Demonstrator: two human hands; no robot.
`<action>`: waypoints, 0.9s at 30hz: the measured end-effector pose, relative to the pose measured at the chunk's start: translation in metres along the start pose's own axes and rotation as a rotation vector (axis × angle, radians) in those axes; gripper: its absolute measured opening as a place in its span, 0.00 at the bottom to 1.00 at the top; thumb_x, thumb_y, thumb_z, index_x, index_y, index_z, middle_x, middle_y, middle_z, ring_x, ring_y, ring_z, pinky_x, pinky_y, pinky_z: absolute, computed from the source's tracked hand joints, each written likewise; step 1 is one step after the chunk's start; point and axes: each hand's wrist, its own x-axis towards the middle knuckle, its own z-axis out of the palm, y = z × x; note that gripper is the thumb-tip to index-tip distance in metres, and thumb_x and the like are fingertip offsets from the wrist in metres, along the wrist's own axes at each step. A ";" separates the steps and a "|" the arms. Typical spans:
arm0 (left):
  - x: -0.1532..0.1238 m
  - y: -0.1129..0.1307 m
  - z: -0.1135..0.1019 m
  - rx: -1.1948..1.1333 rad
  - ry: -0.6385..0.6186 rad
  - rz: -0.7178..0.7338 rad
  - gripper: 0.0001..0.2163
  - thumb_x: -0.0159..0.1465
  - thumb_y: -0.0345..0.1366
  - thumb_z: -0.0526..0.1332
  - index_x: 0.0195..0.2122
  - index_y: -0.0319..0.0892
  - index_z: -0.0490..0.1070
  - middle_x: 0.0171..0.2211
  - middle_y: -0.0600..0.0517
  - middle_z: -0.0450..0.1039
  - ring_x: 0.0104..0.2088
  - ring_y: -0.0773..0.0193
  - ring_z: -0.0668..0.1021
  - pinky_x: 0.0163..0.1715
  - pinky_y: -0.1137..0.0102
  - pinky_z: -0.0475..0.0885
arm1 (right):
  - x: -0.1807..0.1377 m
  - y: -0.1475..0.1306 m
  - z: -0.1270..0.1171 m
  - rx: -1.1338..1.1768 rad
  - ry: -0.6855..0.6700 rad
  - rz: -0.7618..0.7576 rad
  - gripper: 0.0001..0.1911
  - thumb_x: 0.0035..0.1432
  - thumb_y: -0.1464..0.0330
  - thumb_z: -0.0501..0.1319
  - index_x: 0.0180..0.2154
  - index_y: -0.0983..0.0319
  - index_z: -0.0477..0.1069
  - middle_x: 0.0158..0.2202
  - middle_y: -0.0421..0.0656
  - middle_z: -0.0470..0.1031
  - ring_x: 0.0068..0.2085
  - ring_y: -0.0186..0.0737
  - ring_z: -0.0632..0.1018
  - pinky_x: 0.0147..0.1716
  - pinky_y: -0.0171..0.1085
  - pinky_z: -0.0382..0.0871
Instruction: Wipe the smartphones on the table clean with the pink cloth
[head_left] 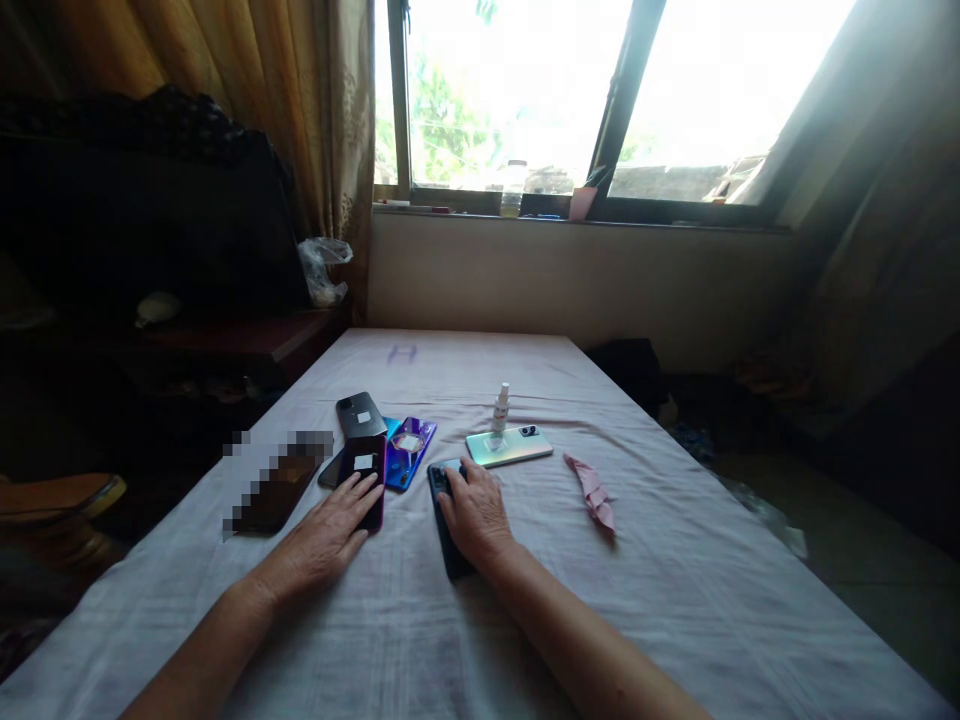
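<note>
Bright window (525, 90) ahead (glare), tan curtain (315, 110) left, pale wall (585, 280) below.

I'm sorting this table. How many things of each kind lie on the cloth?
Phones or phone backs: 6 that I can make out, among them the dark phone under the right hand and the maroon phone touched by the left hand
Small spray bottle: 1
Pink cloth: 1
Total: 8

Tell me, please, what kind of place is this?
Probably a room in a home, used as a small work spot. A cloth-covered table stands under a window with curtains; several phones lie by the left hand and right hand.
</note>
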 end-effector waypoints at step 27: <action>0.161 -0.030 -0.043 -0.153 0.198 -0.896 0.17 0.68 0.40 0.62 0.55 0.41 0.68 0.54 0.46 0.70 0.49 0.55 0.77 0.46 0.55 0.75 | 0.023 0.068 -0.040 -0.303 -0.108 0.043 0.25 0.65 0.57 0.57 0.59 0.63 0.66 0.56 0.58 0.71 0.56 0.58 0.71 0.54 0.54 0.58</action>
